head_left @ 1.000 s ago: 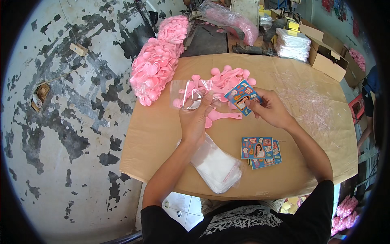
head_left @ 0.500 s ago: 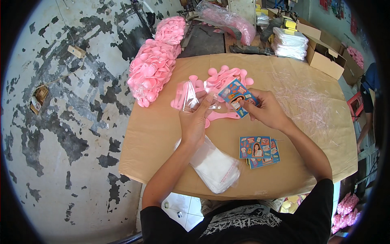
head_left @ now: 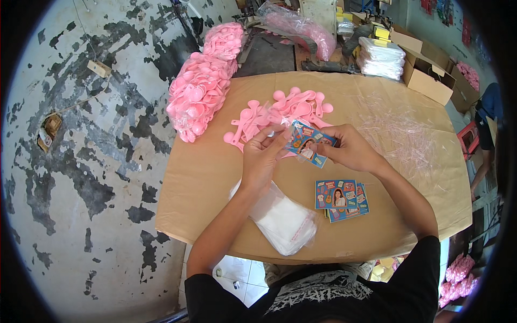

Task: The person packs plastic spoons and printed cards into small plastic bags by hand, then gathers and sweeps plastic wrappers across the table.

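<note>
A small clear plastic bag (head_left: 283, 121) is pinched in my left hand (head_left: 260, 156), its outline hard to make out against the pink behind. My right hand (head_left: 350, 148) grips a blue printed card (head_left: 307, 143) between thumb and fingers, its left end at the bag by my left fingertips. How far the card sits inside the bag I cannot tell. Beyond both hands lies a loose pile of pink plastic spoons (head_left: 299, 107). Closer to me, a stack of clear bags (head_left: 285, 220) rests below my left wrist, and a small stack of the same blue cards (head_left: 336, 195) lies to its right.
Bulging clear sacks of pink spoons (head_left: 199, 97) stand at the table's back left. Thin clear plastic strips (head_left: 404, 140) litter the brown-covered table (head_left: 215, 215) on the right. Packed clear bags (head_left: 381, 58) and an open cardboard box (head_left: 428, 81) sit behind. Another person (head_left: 487, 118) is at far right.
The card in my right hand has moved left and slightly down, meeting the bag at my left fingers. The bag has turned from hanging over the spoons towards the card.
</note>
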Demonstrator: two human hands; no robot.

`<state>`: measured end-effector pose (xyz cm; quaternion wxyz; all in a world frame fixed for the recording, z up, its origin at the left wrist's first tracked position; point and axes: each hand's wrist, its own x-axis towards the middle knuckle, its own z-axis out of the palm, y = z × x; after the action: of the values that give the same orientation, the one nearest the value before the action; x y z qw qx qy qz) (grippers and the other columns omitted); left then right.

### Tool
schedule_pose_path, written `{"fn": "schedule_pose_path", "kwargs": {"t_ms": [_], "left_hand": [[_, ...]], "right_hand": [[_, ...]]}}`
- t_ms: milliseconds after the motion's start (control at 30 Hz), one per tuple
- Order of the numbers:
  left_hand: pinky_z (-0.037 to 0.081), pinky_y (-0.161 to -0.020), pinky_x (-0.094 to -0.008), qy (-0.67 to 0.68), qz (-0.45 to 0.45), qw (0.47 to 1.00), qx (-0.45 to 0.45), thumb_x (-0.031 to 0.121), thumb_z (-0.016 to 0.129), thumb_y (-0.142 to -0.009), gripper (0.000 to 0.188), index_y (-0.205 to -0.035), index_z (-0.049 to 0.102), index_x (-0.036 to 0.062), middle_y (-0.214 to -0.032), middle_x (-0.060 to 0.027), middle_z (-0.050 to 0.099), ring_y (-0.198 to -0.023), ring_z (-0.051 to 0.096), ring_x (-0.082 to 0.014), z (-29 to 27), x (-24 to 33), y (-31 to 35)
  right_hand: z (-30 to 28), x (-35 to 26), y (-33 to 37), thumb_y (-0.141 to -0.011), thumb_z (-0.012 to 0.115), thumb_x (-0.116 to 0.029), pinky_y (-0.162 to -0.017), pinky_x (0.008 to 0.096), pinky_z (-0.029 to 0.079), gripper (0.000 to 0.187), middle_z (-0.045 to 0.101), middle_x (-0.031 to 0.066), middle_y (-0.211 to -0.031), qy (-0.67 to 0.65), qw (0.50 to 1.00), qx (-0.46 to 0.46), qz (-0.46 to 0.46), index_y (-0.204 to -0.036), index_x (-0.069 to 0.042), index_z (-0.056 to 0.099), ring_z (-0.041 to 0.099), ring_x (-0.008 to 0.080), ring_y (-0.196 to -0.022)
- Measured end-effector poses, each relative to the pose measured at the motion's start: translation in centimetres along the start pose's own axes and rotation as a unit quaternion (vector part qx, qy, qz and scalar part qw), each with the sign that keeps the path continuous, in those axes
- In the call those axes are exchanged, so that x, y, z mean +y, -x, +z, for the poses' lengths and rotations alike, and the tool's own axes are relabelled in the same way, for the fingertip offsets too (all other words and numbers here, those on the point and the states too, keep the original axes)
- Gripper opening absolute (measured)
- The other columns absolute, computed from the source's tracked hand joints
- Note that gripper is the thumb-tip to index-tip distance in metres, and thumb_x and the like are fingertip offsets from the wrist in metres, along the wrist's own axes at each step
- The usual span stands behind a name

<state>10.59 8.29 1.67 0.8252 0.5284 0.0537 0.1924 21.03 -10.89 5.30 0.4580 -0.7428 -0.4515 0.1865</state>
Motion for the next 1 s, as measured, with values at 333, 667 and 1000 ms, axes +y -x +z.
{"fn": "schedule_pose_path", "kwargs": {"t_ms": [333, 667, 1000], "left_hand": [[0.057, -0.083, -0.0278, -0.076, -0.004, 0.996, -0.048, 0.014, 0.066, -0.095, 0.026, -0.115, 0.065, -0.0022, -0.106, -0.0097, 0.071, -0.092, 0.069, -0.0132, 1.0, 0.1, 0.6], [0.05, -0.1, -0.04, 0.131, 0.038, 0.986, -0.095, 0.026, 0.054, -0.102, 0.047, -0.142, 0.042, 0.0023, -0.132, -0.0108, 0.057, -0.12, 0.058, -0.0202, 0.3, 0.8, 0.4], [0.052, -0.095, -0.037, 0.014, 0.117, 0.975, -0.188, 0.005, 0.06, -0.094, 0.052, -0.141, 0.038, 0.0066, -0.128, -0.01, 0.056, -0.117, 0.058, -0.0196, -0.7, 0.9, 1.1]], "right_hand": [[0.4, -0.4, 0.2, -0.093, 0.069, -0.026, -0.051, 0.0243, 0.041, 0.026, 0.059, -0.0037, -0.07, -0.052, 0.998, 0.019, 0.034, -0.11, -0.007, 0.073, 0.048, 0.0037, -0.059], [1.9, -1.4, -0.4, -0.096, 0.067, -0.028, -0.055, 0.0225, 0.04, 0.025, 0.059, -0.0041, -0.07, -0.086, 0.995, 0.036, 0.033, -0.098, -0.003, 0.072, 0.048, 0.0037, -0.059], [3.6, -2.1, -2.9, -0.095, 0.067, -0.023, -0.05, 0.0236, 0.039, 0.022, 0.058, -0.0013, -0.069, -0.219, 0.974, 0.015, -0.052, -0.097, -0.002, 0.066, 0.051, 0.0045, -0.058]]}}
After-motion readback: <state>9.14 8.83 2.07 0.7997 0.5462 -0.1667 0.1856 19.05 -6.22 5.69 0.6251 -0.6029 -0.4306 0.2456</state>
